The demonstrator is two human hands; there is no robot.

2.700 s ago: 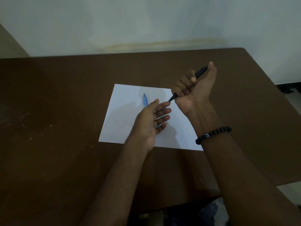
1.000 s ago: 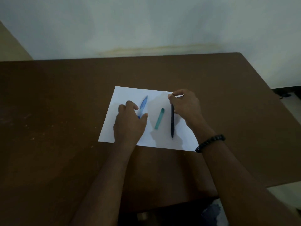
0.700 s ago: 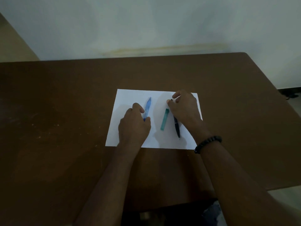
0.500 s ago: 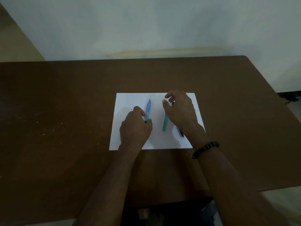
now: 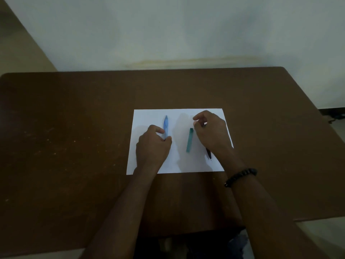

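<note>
Seemingly to align them on the white paper sheet [image 5: 149,116], the left hand [image 5: 153,146] pinches the translucent blue pen [image 5: 165,127], the right hand [image 5: 211,134] the slim black pen [image 5: 208,153].

This seems a plain, dim room for desk work: a brown wooden table [image 5: 74,128] stands against a pale painted wall [image 5: 168,34] and carries a white paper sheet [image 5: 145,118] with a blue plastic pen [image 5: 166,125].

You see: light blue pen [image 5: 166,124], teal cap [image 5: 190,140], black pen [image 5: 208,154]; white paper [image 5: 147,116]; plain brown table [image 5: 74,128]; black beaded bracelet [image 5: 240,177].
</note>
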